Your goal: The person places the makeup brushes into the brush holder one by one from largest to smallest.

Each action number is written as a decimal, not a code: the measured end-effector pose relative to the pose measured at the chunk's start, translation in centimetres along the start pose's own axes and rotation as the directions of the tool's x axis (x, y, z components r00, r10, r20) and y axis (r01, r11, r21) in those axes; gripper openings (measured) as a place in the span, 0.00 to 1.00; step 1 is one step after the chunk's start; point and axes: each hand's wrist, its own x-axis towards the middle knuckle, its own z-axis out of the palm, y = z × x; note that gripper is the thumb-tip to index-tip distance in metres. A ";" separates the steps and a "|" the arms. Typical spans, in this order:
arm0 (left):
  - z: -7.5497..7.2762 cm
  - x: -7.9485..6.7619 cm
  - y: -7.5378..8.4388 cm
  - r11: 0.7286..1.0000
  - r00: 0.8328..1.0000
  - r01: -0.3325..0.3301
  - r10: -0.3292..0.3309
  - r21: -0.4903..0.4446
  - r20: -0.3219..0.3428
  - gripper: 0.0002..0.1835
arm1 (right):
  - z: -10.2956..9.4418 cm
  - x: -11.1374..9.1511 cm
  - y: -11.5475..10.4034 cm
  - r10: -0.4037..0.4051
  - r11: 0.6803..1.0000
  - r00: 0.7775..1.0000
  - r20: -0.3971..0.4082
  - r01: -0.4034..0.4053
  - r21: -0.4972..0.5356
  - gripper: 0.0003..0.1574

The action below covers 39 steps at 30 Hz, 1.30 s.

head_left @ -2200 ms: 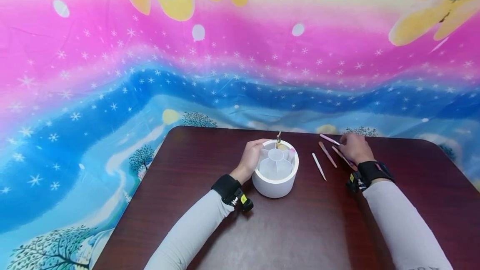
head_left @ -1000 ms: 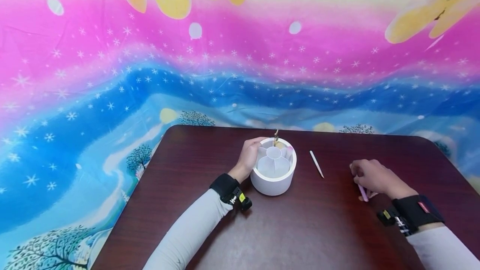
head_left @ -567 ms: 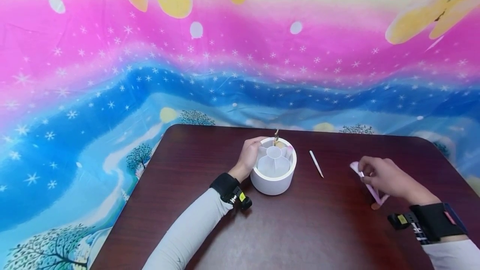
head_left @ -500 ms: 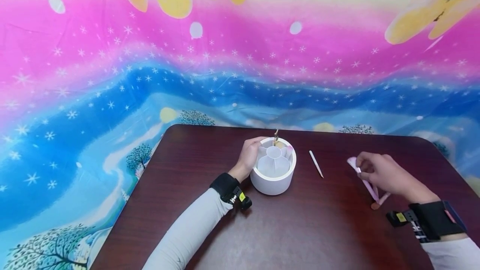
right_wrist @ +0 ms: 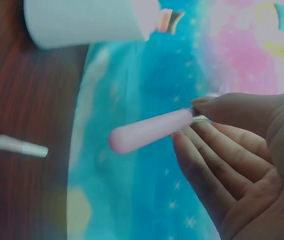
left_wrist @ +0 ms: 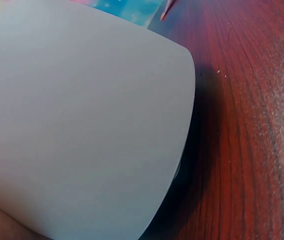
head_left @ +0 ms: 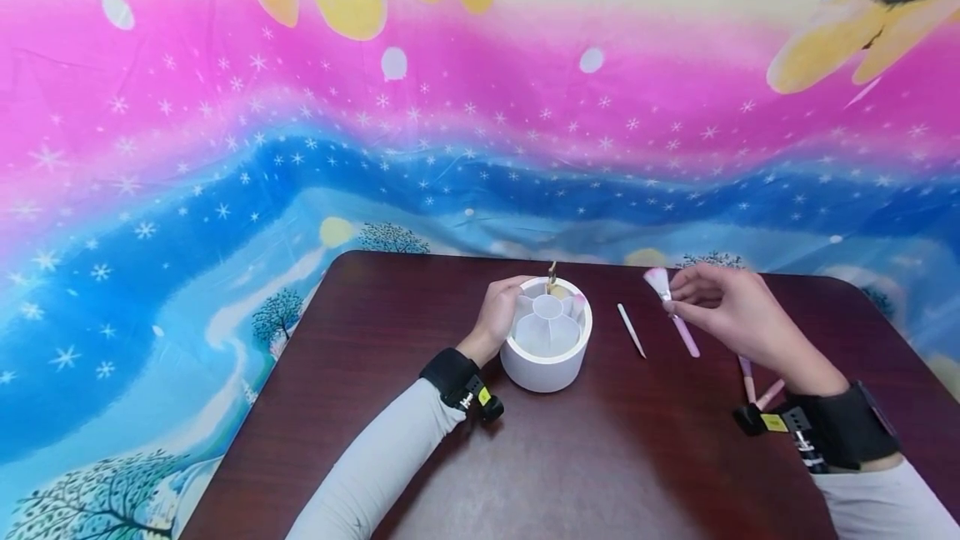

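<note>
In the head view, my left hand (head_left: 497, 319) grips the left side of a white round divided organizer (head_left: 546, 369) on the table. The organizer's pale wall (left_wrist: 82, 115) fills most of the left wrist view. My right hand (head_left: 738, 311) pinches a makeup brush (head_left: 683, 332) with a pink handle and white-and-pink bristles, raised above the table to the organizer's right. Thumb and fingertips meet near the ferrule; in the right wrist view the handle (right_wrist: 149, 132) points away from the palm. Two more pink-handled brushes (head_left: 748, 382) lie beneath my right wrist, partly hidden.
A slim white stick (head_left: 632, 330) with a pointed end lies between the organizer and my right hand. A gold item (head_left: 552, 275) stands in a rear compartment, with something pink (head_left: 578, 300) beside it. A printed cloth (head_left: 480, 148) hangs behind the table's far edge.
My right hand swept the brushes rightward and nearer, then left two there. It has lifted one brush and carried it back leftward. My left hand stays on the organizer.
</note>
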 end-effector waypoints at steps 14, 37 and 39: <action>0.0 -0.1 -0.4 1.000 1.000 -0.008 0.008 -0.018 0.006 0.27 | 1.8 2.4 -4.1 -0.026 0.961 1.000 0.007 0.023 0.275 0.13; 0.0 0.2 -0.2 1.000 1.000 -0.024 0.024 0.019 -0.015 0.26 | 6.7 3.0 -4.8 -0.113 0.950 0.993 0.045 0.095 0.297 0.06; 0.0 0.2 -0.2 0.999 1.000 -0.026 0.027 0.019 -0.015 0.26 | 6.5 2.9 -4.7 -0.110 0.958 0.993 0.050 0.093 0.273 0.05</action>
